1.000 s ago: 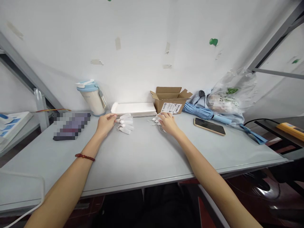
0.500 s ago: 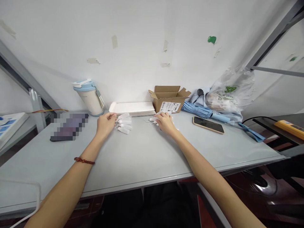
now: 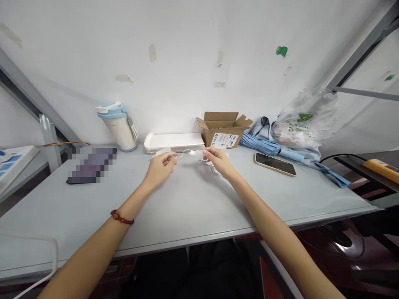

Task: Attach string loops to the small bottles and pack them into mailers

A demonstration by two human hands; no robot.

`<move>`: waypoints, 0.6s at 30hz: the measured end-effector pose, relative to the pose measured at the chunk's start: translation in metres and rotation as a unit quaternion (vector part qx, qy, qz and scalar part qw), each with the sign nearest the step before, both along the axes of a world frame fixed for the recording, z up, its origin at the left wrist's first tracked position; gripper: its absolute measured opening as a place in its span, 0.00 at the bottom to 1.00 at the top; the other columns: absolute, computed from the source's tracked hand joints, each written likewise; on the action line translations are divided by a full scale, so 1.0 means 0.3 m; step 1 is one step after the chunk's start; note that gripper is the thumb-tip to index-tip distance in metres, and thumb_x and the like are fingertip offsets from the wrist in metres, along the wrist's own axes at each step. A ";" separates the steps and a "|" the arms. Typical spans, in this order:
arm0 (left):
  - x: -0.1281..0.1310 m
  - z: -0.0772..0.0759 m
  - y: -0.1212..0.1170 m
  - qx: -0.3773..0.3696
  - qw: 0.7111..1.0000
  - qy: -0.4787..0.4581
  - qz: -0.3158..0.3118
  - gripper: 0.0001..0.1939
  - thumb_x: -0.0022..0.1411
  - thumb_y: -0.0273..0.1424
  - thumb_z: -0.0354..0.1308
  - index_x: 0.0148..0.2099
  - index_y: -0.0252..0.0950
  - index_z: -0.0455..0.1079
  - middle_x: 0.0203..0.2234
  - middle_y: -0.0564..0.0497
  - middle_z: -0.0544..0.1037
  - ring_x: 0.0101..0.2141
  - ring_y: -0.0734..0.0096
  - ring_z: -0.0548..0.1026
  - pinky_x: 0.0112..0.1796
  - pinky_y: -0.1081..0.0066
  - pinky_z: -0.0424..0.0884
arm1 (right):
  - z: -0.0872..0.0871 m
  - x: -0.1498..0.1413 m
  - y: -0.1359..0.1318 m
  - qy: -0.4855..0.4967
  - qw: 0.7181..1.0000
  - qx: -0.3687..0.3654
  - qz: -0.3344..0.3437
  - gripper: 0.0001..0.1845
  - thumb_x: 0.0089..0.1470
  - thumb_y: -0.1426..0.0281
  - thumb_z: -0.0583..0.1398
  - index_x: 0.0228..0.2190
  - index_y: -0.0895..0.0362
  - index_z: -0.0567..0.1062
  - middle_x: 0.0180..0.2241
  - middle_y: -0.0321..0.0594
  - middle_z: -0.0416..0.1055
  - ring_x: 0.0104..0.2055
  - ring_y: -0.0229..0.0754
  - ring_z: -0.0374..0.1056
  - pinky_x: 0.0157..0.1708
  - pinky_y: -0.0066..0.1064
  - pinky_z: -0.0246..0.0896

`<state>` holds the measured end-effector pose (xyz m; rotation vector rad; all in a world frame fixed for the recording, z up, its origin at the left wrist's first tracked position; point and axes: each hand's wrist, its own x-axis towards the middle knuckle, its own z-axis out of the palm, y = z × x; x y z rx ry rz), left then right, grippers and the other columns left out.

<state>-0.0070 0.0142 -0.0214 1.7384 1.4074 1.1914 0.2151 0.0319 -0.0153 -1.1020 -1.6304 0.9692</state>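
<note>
My right hand (image 3: 220, 161) pinches a small white tag with a string loop (image 3: 192, 153), lifted just above the desk. Its string points left, close to the fingertips of my left hand (image 3: 162, 167). My left hand is closed, thumb and fingers together; what lies between them is too small to make out. Under and beside my right hand lie more white tags with strings (image 3: 213, 168), partly covered by it. Behind my left hand the other translucent white tags (image 3: 163, 151) are mostly hidden.
Along the wall stand a tumbler (image 3: 120, 128), a stack of white envelopes (image 3: 174, 142) and an open cardboard box (image 3: 222, 131). Farther right are a blue folded umbrella (image 3: 264, 144), a plastic bag (image 3: 304, 124) and a phone (image 3: 274, 164). A dark, blurred-out item (image 3: 93, 165) lies left.
My left hand has moved right, from the left tags toward my right hand. My right hand has picked up a tag from its group, and its string now shows between the hands.
</note>
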 end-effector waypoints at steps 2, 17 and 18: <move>0.014 0.003 -0.010 -0.007 1.000 0.001 -0.025 0.19 0.54 0.41 0.54 0.42 0.32 0.72 0.25 0.52 0.73 0.19 0.76 0.67 0.24 0.72 0.66 | 0.002 -0.001 -0.002 0.018 1.000 -0.018 0.010 0.16 0.51 0.57 0.56 0.28 0.58 0.72 0.25 0.36 0.68 0.30 0.37 0.63 0.34 0.30 0.57; 0.032 0.055 -0.035 -0.075 0.989 -0.098 -0.079 0.15 0.53 0.42 0.58 0.28 0.34 0.72 0.23 0.52 0.73 0.18 0.79 0.65 0.20 0.75 0.61 | 0.000 -0.019 -0.018 0.016 0.998 -0.044 0.052 0.16 0.51 0.57 0.57 0.23 0.57 0.70 0.23 0.35 0.66 0.29 0.36 0.60 0.36 0.30 0.54; 0.032 0.056 -0.036 -0.077 0.988 -0.103 -0.082 0.14 0.52 0.41 0.58 0.28 0.34 0.71 0.22 0.52 0.73 0.18 0.79 0.64 0.20 0.75 0.61 | 0.000 -0.020 -0.019 0.017 0.997 -0.045 0.055 0.16 0.51 0.57 0.57 0.23 0.57 0.70 0.24 0.35 0.66 0.29 0.36 0.60 0.36 0.31 0.54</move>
